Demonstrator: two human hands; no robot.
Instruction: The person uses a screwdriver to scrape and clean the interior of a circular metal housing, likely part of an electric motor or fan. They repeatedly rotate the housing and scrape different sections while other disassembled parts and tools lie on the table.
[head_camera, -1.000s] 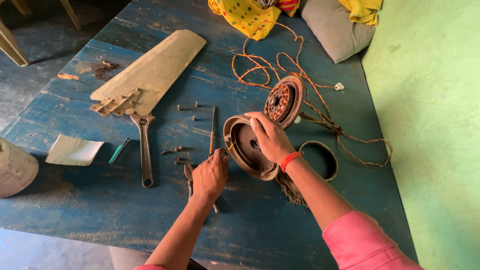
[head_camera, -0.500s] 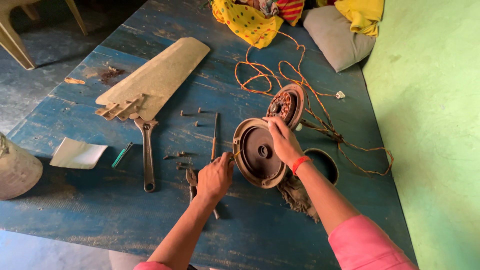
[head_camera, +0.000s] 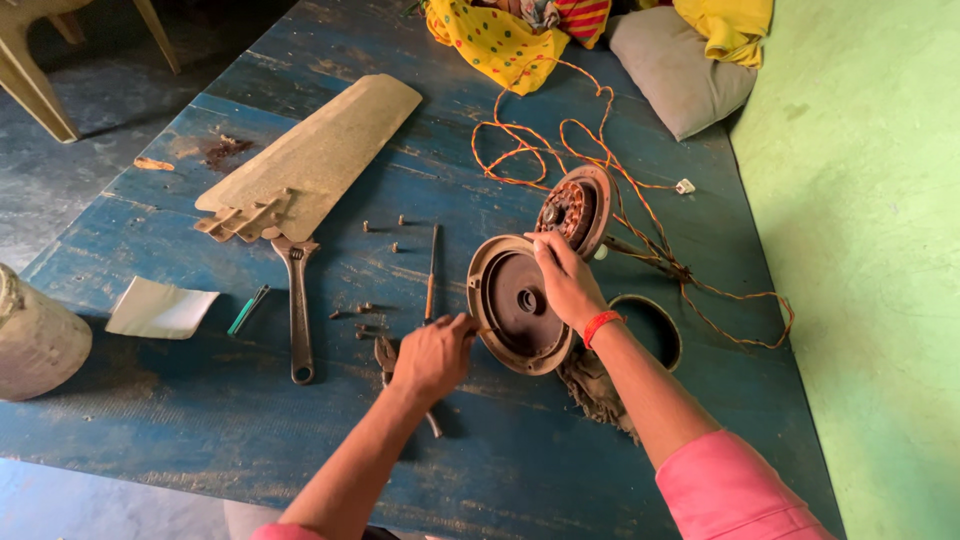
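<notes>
Housing cover (head_camera: 520, 312), a round brown metal dish from a ceiling-fan motor, stands on edge near the centre of the frame, on the blue table (head_camera: 180, 440). The right hand (head_camera: 566, 283) grips its upper rim, fingers curled over the edge and thumb behind. The left hand (head_camera: 432, 357) is loosely closed at the cover's lower left rim; whether it pinches a small part there cannot be told.

Handling, as judged: the cover looks rigid, fairly heavy and dusty rather than slippery. The rim offers the best hold; the central bearing hole is a second point. On edge it may roll if released.

The motor core (head_camera: 572, 210) with copper windings leans just behind the cover, upper right of it; its orange wires (head_camera: 560, 140) look easy to snag.

Hidden or unclear:
- Pliers (head_camera: 388, 355) lie partly under the left hand.
- The cover's rear face is out of view.
- Loose screws (head_camera: 362, 315) are too small to count.
- The wrench (head_camera: 298, 305), screwdriver (head_camera: 432, 270) and fan blade (head_camera: 320, 150) lie left of centre.
</notes>
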